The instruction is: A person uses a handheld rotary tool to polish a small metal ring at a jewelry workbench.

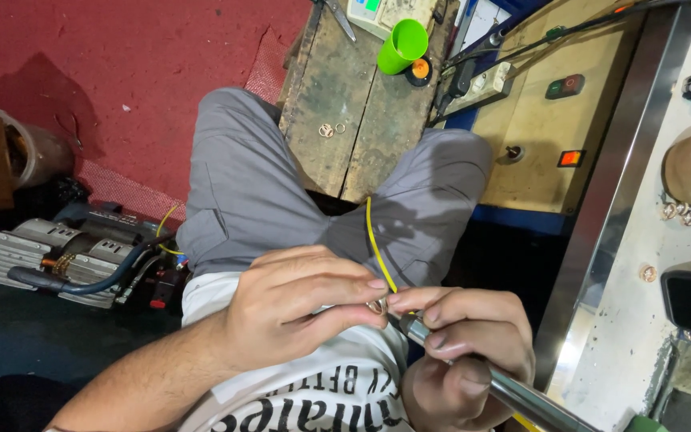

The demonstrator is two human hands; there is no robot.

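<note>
**Small ring pinched between both hands over the lap**

Seated, grey-trousered legs either side of a worn wooden block. Left hand curled, fingers closed on a small metal ring, pinched at the fingertips. Right hand wrapped shut round a slim metal tool, its tip right at the ring, touching it or very nearly; hard to tell at this size. Thin yellow wire rising from the pinch point up across the lap.

On the wooden block, a few more small rings lying loose near its middle. At its far end, a green cup tipped on its side, an orange-and-black round piece just beside it. To the right, a yellowish panel with a red-and-green switch and a small orange indicator. Further right, a pale counter carrying several loose rings. On the dark floor to the left, a ribbed grey motor unit with a black hose; red carpet beyond it.
</note>
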